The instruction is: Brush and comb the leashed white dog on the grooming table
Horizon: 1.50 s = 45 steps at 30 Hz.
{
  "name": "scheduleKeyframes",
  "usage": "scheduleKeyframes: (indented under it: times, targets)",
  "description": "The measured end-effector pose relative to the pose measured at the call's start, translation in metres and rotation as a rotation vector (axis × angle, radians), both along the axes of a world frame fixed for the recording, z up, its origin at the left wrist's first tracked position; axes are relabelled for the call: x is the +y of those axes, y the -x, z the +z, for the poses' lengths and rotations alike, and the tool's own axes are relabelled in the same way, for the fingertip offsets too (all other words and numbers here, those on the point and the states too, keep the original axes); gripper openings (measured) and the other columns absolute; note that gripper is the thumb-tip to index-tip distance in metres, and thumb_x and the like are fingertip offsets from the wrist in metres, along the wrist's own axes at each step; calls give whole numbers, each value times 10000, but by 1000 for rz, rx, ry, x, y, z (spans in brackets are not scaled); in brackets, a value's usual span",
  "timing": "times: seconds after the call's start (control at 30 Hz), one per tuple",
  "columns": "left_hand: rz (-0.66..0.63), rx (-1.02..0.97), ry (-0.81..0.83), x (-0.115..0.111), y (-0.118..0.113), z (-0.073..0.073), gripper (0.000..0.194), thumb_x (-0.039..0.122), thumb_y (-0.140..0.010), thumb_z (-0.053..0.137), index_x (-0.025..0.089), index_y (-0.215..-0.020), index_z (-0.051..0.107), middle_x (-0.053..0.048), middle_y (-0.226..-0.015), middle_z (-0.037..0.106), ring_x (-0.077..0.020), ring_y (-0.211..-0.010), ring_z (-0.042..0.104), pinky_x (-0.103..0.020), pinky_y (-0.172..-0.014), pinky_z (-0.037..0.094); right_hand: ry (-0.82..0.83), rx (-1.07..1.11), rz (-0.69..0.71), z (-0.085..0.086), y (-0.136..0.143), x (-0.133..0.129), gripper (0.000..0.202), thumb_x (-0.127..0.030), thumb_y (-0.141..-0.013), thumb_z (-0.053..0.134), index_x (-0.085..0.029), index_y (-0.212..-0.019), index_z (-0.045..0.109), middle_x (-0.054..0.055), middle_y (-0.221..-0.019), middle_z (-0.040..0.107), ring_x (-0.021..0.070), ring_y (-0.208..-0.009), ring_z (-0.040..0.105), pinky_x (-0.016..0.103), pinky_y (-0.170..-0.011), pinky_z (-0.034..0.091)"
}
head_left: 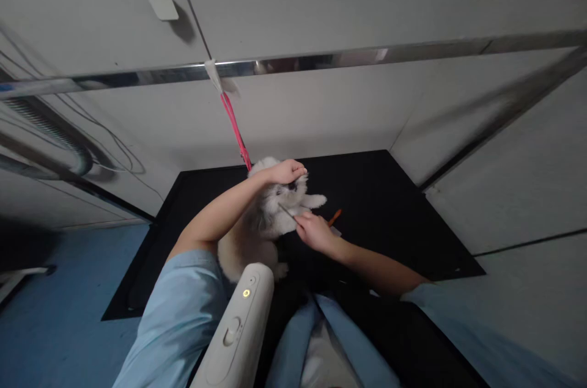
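Observation:
A small fluffy white dog (pixel 247 244) sits on the black table (pixel 376 211), its head turned to the right and one front paw stretched out. My left hand (pixel 288 172) reaches over the dog's head, with its fingers closed on the muzzle hair; the exact grip is partly hidden. In my right hand (pixel 316 231), closed below the dog's face, is a thin metal comb (pixel 288 214) pointing up and left at the cheek. Just beyond that hand lies a tool with an orange-brown handle (pixel 335 217), partly covered by the hand.
A pink lead (pixel 235 125) runs from the dog's neck up to a shiny metal bar (pixel 316 62) across the wall. A white device (pixel 241 330) with a lit button fills the near foreground. A ribbed hose (pixel 55 131) and cables hang at left.

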<state>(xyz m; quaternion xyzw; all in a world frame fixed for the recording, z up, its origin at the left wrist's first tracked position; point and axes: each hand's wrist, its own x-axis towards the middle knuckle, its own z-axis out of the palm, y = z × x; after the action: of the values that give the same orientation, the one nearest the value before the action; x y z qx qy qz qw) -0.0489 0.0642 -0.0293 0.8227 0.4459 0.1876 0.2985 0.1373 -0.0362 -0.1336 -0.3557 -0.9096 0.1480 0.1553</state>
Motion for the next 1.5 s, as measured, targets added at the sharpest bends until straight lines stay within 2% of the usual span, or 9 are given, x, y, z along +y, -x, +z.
scheduleKeyframes:
  times: [0.07,0.17,0.23,0.5,0.73,0.87,1.07,1.3,1.5]
  targets:
    - [19,-1,10,0,-1,2,367,405,-868,441,190,-576,390,42,-529,351,-83,-506,288,-227,-514,277,15,-12,6,3,2,-4,220,-194,-933,485,-173,-947,704,61,-863,663,157,-771,615,244,-701,462]
    - [48,9,20,0,-4,4,374,395,-866,452,192,-561,376,47,-512,338,-81,-500,283,-228,-516,268,-36,45,-195,10,8,-6,279,-209,-961,435,-168,-1085,682,94,-979,673,175,-811,627,269,-727,463]
    - [66,24,26,0,-6,5,378,388,-865,461,192,-554,373,49,-505,333,-80,-498,280,-229,-518,265,-17,29,-235,15,12,-5,279,-203,-953,436,-157,-1085,677,111,-1006,679,192,-822,636,288,-739,464]
    - [62,67,31,-2,-11,1,369,332,-865,448,191,-536,361,47,-512,322,-79,-492,267,-236,-515,263,26,21,-25,24,2,-11,147,-174,-913,504,-160,-886,648,72,-885,679,174,-785,617,273,-742,446]
    - [26,74,31,-3,-10,-3,365,350,-864,447,191,-546,365,43,-512,330,-80,-489,272,-234,-512,263,-41,64,79,22,-16,-7,133,-166,-909,514,-165,-932,645,47,-850,649,149,-748,593,251,-701,431]
    - [40,83,28,-2,-9,-2,361,357,-864,440,193,-549,376,40,-504,346,-84,-489,288,-233,-512,272,-75,19,261,19,-15,-8,142,-193,-919,517,-178,-919,658,39,-833,648,138,-704,582,243,-642,402]
    - [77,121,22,-3,-6,4,366,363,-853,458,191,-539,382,43,-502,340,-86,-499,285,-235,-517,264,-75,65,-103,6,12,1,203,-154,-924,470,-139,-1000,657,93,-890,666,169,-727,593,270,-662,417]
    - [37,122,35,-17,0,11,375,373,-870,451,192,-553,368,48,-516,322,-82,-498,267,-236,-518,263,24,266,197,5,8,-2,134,-159,-879,531,-186,-752,564,5,-721,571,129,-666,512,242,-658,393]
    - [-15,131,3,-33,2,22,365,393,-872,470,184,-578,418,47,-519,356,-84,-495,294,-234,-523,266,10,282,348,20,-9,1,173,-219,-910,516,-181,-751,572,4,-696,542,131,-651,498,251,-643,401]
